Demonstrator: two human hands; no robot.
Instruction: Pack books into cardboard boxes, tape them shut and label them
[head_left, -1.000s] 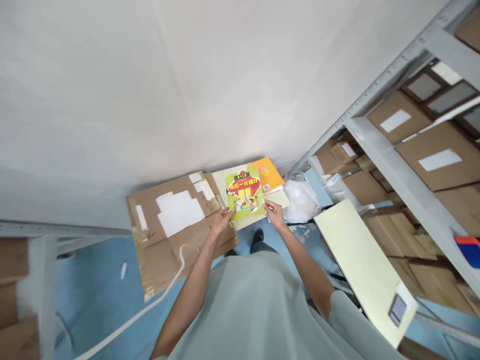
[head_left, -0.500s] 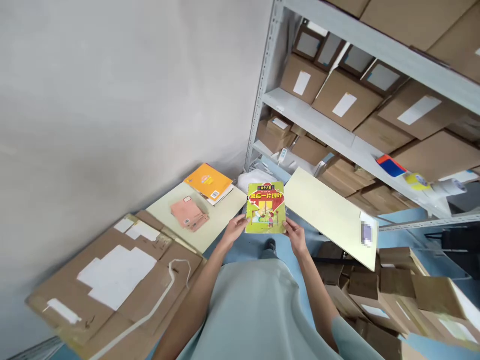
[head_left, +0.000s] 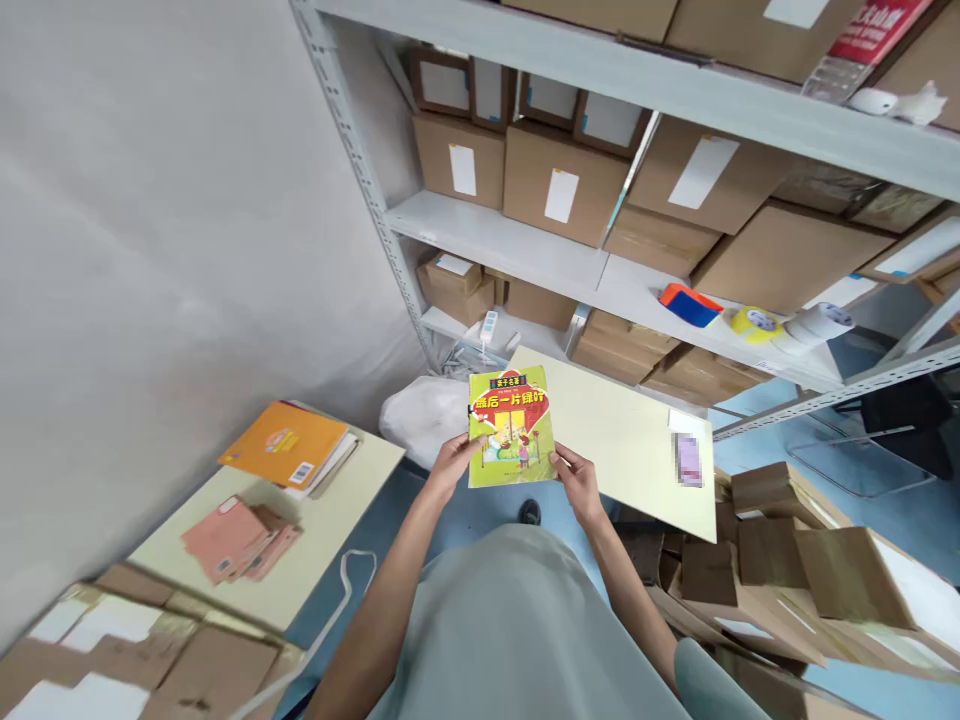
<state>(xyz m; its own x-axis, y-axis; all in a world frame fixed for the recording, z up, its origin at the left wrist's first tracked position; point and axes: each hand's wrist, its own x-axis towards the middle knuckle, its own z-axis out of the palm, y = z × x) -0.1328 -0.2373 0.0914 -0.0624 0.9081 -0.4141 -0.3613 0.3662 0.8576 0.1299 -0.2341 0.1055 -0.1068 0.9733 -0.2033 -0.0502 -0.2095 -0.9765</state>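
Observation:
A green picture book (head_left: 512,428) with a red and yellow cover is held up in front of my body, its front facing me. My left hand (head_left: 454,463) grips its left edge near the lower half, the thumb lying on the cover. On the opposite side, my right hand (head_left: 576,476) pinches the lower right edge. Behind the book's right side lies a pale yellow tabletop (head_left: 615,430). To the left, another pale tabletop (head_left: 322,530) bears orange books (head_left: 285,445) and several pink booklets (head_left: 240,540).
Metal shelving (head_left: 510,235) full of cardboard boxes stands ahead and to the right. Tape rolls (head_left: 757,322) sit on a shelf. Open cartons (head_left: 757,570) crowd the floor at right; a large carton (head_left: 202,670) is at lower left. A white bag (head_left: 424,415) lies beyond the book.
My view has turned right, so the shelving and both tabletops appear further left. The book stays in both hands, now nearer the right tabletop.

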